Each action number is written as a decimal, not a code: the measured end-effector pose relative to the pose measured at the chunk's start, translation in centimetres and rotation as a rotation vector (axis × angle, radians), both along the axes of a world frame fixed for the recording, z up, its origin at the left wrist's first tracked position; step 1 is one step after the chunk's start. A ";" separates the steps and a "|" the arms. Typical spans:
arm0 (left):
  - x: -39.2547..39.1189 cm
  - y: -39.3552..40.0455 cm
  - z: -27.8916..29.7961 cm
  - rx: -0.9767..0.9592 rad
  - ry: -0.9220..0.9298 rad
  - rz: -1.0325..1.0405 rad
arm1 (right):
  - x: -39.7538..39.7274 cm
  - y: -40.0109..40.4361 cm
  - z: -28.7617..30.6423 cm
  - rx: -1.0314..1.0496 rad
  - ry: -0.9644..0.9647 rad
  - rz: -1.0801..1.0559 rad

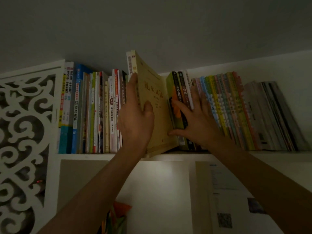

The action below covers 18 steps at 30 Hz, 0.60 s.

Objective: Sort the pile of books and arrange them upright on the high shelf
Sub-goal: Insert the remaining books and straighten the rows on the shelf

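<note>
At the far left I see a white carved panel [25,132] beside the high shelf [101,155]. Next come upright books [94,114] packed spine-out, from a blue-and-white one through thin red and white spines. My left hand [135,119] grips the yellow book [157,105]: the fingers run up along its spine side and the thumb is curled over its front cover. That book stands on the shelf edge, angled out of the row with its cover turned toward me, taller than its neighbours. Just right of it stand dark-spined books [181,92], a green cover showing on the nearest. My right hand [197,119] lies flat against them, fingers straight and spread, thumb reaching to the yellow book's lower edge. Further right, colourful thin books [228,105] lean leftward, then grey booklets [270,115]. Below the shelf a paper notice [224,191] hangs on the wall.
</note>
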<state>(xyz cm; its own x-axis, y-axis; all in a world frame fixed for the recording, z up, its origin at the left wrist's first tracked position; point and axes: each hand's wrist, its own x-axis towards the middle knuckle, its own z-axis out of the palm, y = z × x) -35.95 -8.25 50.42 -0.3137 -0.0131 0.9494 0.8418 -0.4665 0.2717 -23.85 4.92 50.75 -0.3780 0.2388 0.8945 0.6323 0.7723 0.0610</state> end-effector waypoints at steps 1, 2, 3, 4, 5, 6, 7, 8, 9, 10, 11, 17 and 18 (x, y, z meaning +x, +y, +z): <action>0.0 0.5 -0.4 -0.006 -0.023 0.001 | 0.0 0.0 0.0 -0.002 0.001 0.009; 0.0 0.9 -0.7 -0.011 -0.041 0.001 | 0.0 0.0 0.0 -0.001 0.005 0.016; 0.0 1.3 -0.9 -0.012 -0.049 0.000 | 0.0 0.0 -0.1 0.002 0.010 0.021; 0.0 1.6 -0.9 -0.007 -0.041 -0.005 | -0.1 0.0 -0.1 0.007 0.015 0.021; 0.0 1.9 -0.9 -0.003 -0.024 -0.002 | -0.1 0.0 0.0 0.011 0.016 0.016; 0.1 2.2 -0.7 -0.004 -0.009 0.013 | -0.1 0.0 0.0 0.011 0.015 0.009; 0.1 2.6 -0.5 -0.010 -0.002 0.034 | -0.1 0.0 0.0 0.010 0.015 0.005; 0.1 3.0 -0.3 -0.021 0.001 0.054 | -0.1 0.0 0.0 0.008 0.015 0.005; 0.1 3.4 -0.2 -0.042 0.003 0.066 | -0.1 -0.1 -0.1 0.007 0.016 0.007; -0.1 3.8 -0.2 -0.069 0.011 0.074 | 0.0 -0.1 -0.1 0.007 0.016 0.007; -0.3 4.0 -0.1 -0.104 0.032 0.069 | 0.0 -0.2 0.0 0.002 0.013 0.005; -2.5 4.7 -0.4 -0.115 0.330 0.259 | 0.3 -0.1 0.0 0.045 -0.006 -0.024; -2.7 4.6 -0.2 -0.105 0.379 0.297 | 0.3 0.1 0.0 0.085 -0.009 -0.035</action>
